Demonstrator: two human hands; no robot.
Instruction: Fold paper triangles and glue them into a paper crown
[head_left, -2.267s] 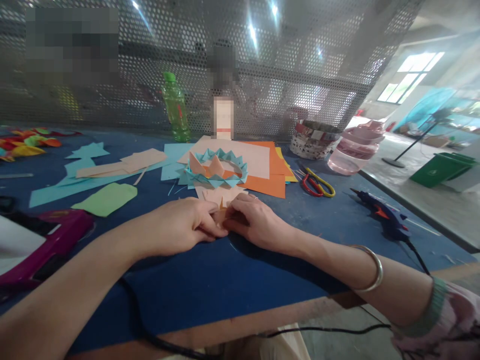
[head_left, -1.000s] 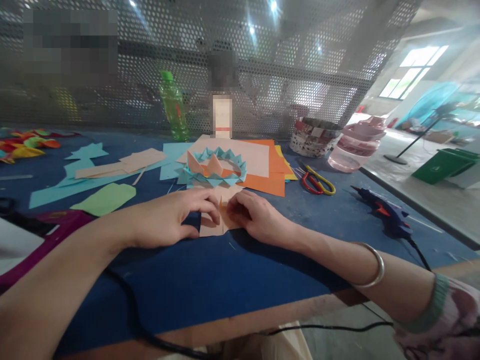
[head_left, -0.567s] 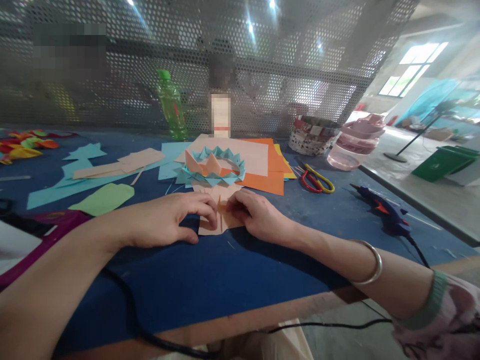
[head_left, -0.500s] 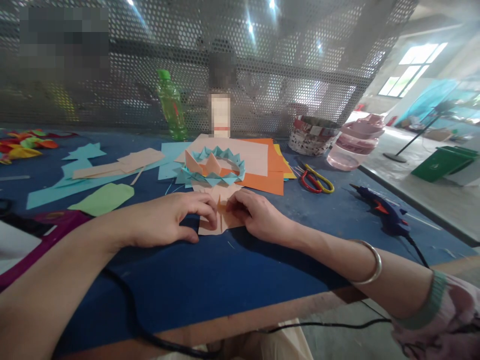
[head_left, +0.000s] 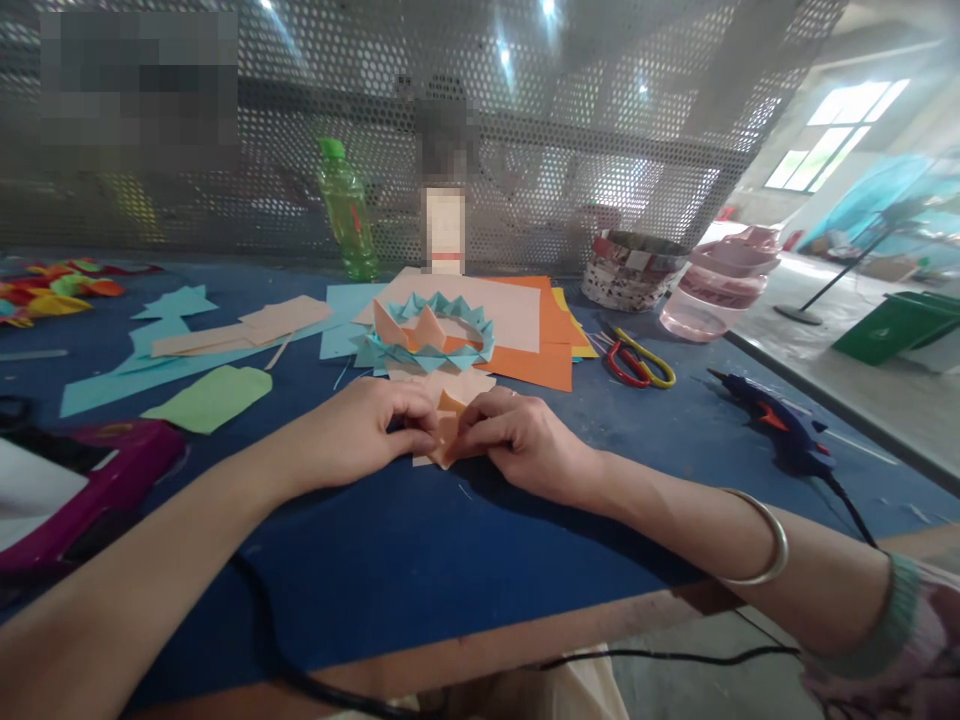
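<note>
A small folded piece of orange paper (head_left: 447, 428) is pinched between my two hands, low over the near middle of the table. My left hand (head_left: 375, 425) grips its left side with thumb and fingertips. On the right side, my right hand (head_left: 529, 435) holds it between thumb and curled fingers. Pale peach paper (head_left: 424, 461) lies flat under and behind the folded piece, partly covered by my hands. Just beyond stands a ring of pointed blue folded paper (head_left: 480, 345), with peach points (head_left: 429, 330) at its front left.
Paper sheets (head_left: 551, 365) lie behind the ring. Scissors (head_left: 637, 360), a glue gun (head_left: 776, 420), a woven basket (head_left: 634, 270) and a pink jug (head_left: 720, 285) stand right. Left are a green paper piece (head_left: 214, 398), a green bottle (head_left: 346, 215) and a purple object (head_left: 127, 470).
The orange paper is now lifted and pinched by both hands, its lower tip showing. My left thumb and fingers have closed on it, where before they were spread over the peach paper.
</note>
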